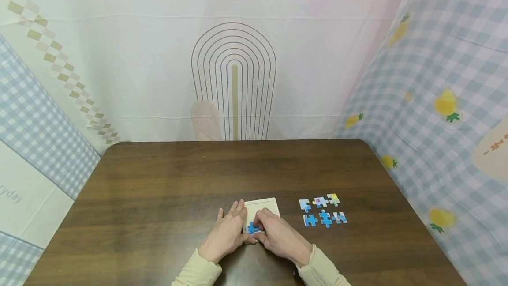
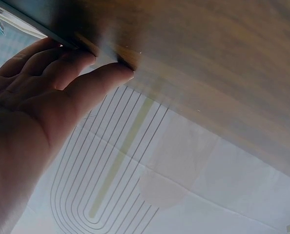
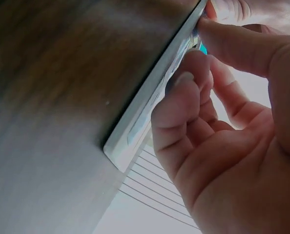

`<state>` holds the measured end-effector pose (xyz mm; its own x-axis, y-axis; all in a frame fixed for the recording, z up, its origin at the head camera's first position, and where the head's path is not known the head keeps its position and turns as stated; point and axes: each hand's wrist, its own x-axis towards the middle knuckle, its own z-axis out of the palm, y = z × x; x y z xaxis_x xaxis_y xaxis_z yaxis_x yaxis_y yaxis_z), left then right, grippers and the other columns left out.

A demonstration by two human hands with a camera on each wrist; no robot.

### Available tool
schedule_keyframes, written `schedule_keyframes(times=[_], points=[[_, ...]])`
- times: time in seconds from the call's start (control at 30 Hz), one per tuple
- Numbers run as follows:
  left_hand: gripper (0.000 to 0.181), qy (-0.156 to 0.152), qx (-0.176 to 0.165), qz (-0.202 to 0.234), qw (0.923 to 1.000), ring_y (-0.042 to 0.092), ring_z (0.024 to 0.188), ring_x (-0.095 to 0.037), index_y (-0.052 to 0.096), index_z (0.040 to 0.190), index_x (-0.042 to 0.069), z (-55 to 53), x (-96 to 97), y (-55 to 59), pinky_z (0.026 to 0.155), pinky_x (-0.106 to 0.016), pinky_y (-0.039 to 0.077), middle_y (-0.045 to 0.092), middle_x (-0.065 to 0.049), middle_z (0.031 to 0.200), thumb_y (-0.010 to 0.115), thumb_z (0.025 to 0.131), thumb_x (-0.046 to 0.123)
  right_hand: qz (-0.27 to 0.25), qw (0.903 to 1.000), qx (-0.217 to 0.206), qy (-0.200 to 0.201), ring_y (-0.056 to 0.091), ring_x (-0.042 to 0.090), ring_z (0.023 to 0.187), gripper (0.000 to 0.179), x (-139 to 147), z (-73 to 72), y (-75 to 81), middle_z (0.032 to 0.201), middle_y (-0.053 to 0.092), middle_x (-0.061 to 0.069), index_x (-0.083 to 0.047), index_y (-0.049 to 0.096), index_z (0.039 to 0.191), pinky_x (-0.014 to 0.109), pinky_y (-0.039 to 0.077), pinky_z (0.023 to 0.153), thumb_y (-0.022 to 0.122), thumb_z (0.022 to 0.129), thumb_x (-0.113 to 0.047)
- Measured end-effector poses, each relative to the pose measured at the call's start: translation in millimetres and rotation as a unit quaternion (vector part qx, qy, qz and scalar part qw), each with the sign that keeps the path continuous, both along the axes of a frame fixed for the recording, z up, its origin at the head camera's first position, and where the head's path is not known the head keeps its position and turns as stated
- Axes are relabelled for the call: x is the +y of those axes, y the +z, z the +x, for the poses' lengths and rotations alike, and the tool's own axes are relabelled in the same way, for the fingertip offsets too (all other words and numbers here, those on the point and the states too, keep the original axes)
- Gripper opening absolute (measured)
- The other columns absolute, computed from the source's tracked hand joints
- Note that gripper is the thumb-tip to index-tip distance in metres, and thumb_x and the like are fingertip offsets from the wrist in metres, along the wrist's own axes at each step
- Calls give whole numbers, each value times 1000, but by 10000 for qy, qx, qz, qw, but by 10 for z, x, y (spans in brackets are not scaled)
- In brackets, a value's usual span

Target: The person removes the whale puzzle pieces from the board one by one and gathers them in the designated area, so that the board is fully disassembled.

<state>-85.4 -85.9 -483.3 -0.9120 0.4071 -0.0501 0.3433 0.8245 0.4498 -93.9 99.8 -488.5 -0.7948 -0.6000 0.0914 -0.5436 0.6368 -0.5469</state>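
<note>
A pale puzzle tray with a raised rim lies on the table in front of the person. My left hand rests along its left side, fingers extended and thumb at the lower left corner. In the left wrist view, those fingers reach the tray's edge. Over the lower part of the tray, my right hand has its fingers curled and pinches a blue jigsaw piece between thumb and fingers. The right wrist view shows the curled fingers close above the tray, covering most of the piece.
Several loose jigsaw pieces, blue with some white and yellow, lie in two rows on the brown table right of the tray. A patterned cloth hangs behind the table, and a checked one hangs at the right.
</note>
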Motion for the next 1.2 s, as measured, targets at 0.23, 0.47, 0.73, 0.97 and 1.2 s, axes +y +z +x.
schedule_keyframes(times=[0.23,0.47,0.73,0.97,1.2], points=[[84,4,-33,28,10000,34,138,-40,48,138,-6,0,-3,1,103,-69,27,37,-25,149,77,77,44,-66,9999,-74,-78,45,1,67,13,-12,-10,12,84,49,-8,-16,59,91,18,44,61,71,88,-13],[83,9,25,35,10000,35,137,-40,49,137,-6,3,-5,-3,102,-69,27,38,-26,148,78,77,43,-97,9999,-51,-118,48,0,70,13,-22,-10,18,86,52,-10,-17,59,90,18,46,63,71,88,-13],[83,-1,20,16,10000,35,138,-39,49,137,-6,-3,-4,-12,102,-69,28,38,-25,148,78,77,43,-143,9998,48,-138,48,0,70,15,-24,-5,21,85,51,-9,-18,57,88,17,45,62,72,88,-15],[83,20,-68,40,10000,34,138,-39,49,137,-7,-8,-4,-13,103,-69,26,37,-26,148,78,77,42,-270,9991,-148,-286,47,0,67,18,-35,-10,12,82,50,-10,-16,55,99,18,43,60,71,89,-15],[82,17,-58,39,10000,35,138,-40,49,137,-6,-5,-4,-4,103,-69,27,38,-26,148,79,76,41,-227,9993,-84,-297,47,1,70,14,-38,-4,5,82,49,-11,-18,58,95,18,44,62,71,89,-16]])
